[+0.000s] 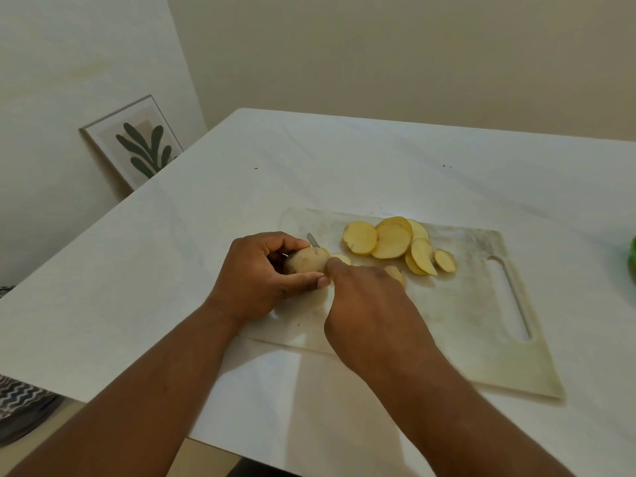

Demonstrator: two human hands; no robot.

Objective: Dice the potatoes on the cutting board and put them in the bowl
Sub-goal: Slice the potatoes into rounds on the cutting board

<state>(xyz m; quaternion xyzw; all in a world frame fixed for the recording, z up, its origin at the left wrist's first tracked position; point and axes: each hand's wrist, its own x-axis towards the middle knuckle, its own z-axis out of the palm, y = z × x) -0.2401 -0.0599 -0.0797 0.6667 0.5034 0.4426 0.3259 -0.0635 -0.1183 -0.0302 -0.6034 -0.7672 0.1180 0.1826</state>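
Observation:
A pale cutting board [481, 321] lies on the white table. My left hand [261, 273] grips the uncut end of a brown-skinned potato [308, 260] on the board's left part. My right hand [368, 304] holds a knife; its handle is hidden in the fist, and only the grey blade tip [312, 239] shows behind the potato. A fresh slice [341, 258] leans against the cut face. Several yellow potato slices [392, 241] lie overlapping on the far side of the board. Another piece [395, 274] peeks out beside my right hand.
The board has a handle slot [509, 297] at its right end. A green object [632, 259] is cut off at the right frame edge. A framed leaf picture [137, 142] leans against the wall left of the table. A zigzag-patterned cloth [17, 401] lies at lower left.

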